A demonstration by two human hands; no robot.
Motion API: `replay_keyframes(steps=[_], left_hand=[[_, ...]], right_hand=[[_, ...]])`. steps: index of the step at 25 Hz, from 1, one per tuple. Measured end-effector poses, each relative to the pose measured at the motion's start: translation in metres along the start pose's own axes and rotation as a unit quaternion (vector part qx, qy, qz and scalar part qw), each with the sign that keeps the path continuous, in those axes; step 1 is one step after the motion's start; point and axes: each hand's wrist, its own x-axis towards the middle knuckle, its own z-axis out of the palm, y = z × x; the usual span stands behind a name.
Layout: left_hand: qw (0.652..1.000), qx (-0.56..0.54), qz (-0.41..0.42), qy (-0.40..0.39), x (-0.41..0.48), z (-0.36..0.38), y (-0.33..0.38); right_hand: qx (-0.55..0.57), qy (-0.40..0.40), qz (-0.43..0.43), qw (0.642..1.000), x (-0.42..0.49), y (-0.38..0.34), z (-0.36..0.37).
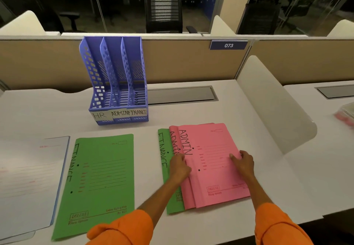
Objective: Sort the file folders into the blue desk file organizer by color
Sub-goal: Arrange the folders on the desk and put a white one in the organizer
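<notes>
Resting flat, both grips open, left hand [179, 165] and right hand [243, 163] press the top pink folder [212, 160] near the desk's [220, 114] front edge.

pink folders [212, 160] stacked flat | green folder [99, 183] flat | organizer [116, 84] upright, empty

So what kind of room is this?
Most likely an office. The desk sits against a partition with a number plate, office chairs stand behind glass, and a file organizer is labelled HR, ADMIN and FINANCE.
</notes>
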Motion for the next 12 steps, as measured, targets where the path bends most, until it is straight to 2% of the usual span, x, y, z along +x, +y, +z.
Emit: replay_keyframes(steps=[4, 7, 12], left_hand=[[0.998, 0.004, 0.006, 0.063, -0.001, -0.017, -0.024], [0.994, 0.021, -0.027, 0.103, 0.000, -0.033, -0.043], [0.989, -0.020, -0.101, 0.103, -0.001, -0.049, -0.059]], right_hand=[[-0.071, 0.018, -0.020, 0.997, -0.011, -0.013, 0.005], [-0.061, 0.017, -0.093, 0.994, -0.036, -0.030, 0.028], [-0.056, -0.037, -0.180, 0.981, -0.094, -0.052, 0.090]])
